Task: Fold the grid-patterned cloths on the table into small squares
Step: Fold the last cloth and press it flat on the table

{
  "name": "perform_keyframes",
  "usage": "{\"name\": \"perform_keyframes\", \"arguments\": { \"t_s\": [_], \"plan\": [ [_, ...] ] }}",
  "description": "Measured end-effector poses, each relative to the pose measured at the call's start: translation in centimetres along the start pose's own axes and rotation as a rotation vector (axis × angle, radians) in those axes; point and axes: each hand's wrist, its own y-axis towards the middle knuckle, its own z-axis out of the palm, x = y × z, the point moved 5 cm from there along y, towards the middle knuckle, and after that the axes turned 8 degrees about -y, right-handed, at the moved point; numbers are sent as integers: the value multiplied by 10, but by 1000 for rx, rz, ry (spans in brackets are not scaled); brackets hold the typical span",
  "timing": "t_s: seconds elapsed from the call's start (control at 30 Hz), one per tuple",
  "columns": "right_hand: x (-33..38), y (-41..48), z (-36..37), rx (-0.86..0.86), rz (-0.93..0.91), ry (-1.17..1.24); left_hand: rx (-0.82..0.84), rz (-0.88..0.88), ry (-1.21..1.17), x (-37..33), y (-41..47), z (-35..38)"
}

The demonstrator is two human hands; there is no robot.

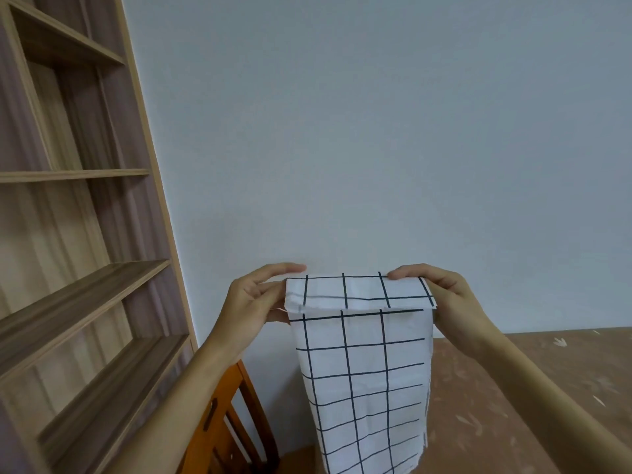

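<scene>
A white cloth with a dark grid pattern (362, 371) hangs in the air in front of the wall, folded lengthwise into a long strip. Its top edge is turned over toward me as a short flap. My left hand (254, 302) pinches the top left corner of the cloth between thumb and fingers. My right hand (444, 299) pinches the top right corner the same way. The cloth's lower end runs out of the frame at the bottom.
A brown patterned table (547, 378) lies at the lower right. An orange wooden chair (236, 425) stands below my left forearm, against the wall. Tall wooden shelves (78, 234) fill the left side. A plain pale wall is behind the cloth.
</scene>
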Motion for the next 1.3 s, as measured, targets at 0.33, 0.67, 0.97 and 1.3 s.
{"name": "perform_keyframes", "arguments": {
  "t_s": [0.33, 0.67, 0.97, 1.3],
  "plan": [
    [-4, 4, 2, 53, 113, 112, -77, 13, -44, 1, 1, 0],
    [-18, -3, 3, 73, 205, -134, -95, 181, 66, -6, 0, 9],
    [-5, -5, -1, 22, 107, -73, 126, -31, 122, 11, -1, 14],
    [-12, -9, -1, 86, 37, -275, 25, 20, 182, 8, 1, 9]
  ]
}}
